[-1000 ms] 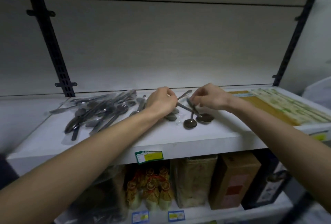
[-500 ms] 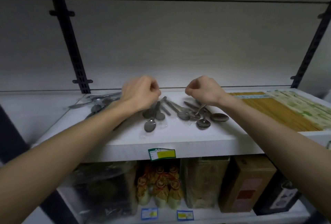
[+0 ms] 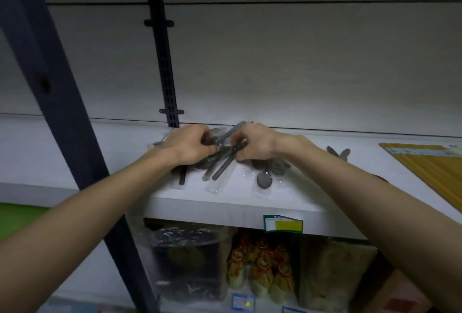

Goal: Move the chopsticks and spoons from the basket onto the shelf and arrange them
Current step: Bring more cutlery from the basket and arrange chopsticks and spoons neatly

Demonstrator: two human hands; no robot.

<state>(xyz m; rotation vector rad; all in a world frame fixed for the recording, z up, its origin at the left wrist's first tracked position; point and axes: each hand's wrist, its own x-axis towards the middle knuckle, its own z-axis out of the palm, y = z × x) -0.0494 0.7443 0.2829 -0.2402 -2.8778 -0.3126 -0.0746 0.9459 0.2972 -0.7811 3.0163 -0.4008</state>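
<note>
Between the left hand (image 3: 186, 146) and the right hand (image 3: 255, 143), on the white shelf (image 3: 225, 206): a loose cluster of wrapped spoons (image 3: 220, 155), handles crossing and pointing toward the shelf's front edge. Left hand with fingers curled, pinching the bundle from its own side; right hand likewise curled, pinching the handles from the opposite side. Knuckles of both facing the camera, fingertips mostly hidden behind the packets. Just to the right of the right hand, a single spoon (image 3: 264, 179) lying bowl-forward near the edge, with further dark bowls partly under the wrist. Farther right, well apart, two more handles (image 3: 338, 153) and bundled chopsticks (image 3: 432, 170), already on the shelf. No basket in view.

Step judged in hand: gathering scattered spoons into one aligned stack. To do well: squeeze both sides together evenly, turn all bowls the same way, tap handle ends flush, then slide the stack back from the front edge. Slippery plastic sleeves likely to fan out under uneven pressure. Stray spoon near the right wrist easily nudged off the edge; best drawn in before release.
</note>
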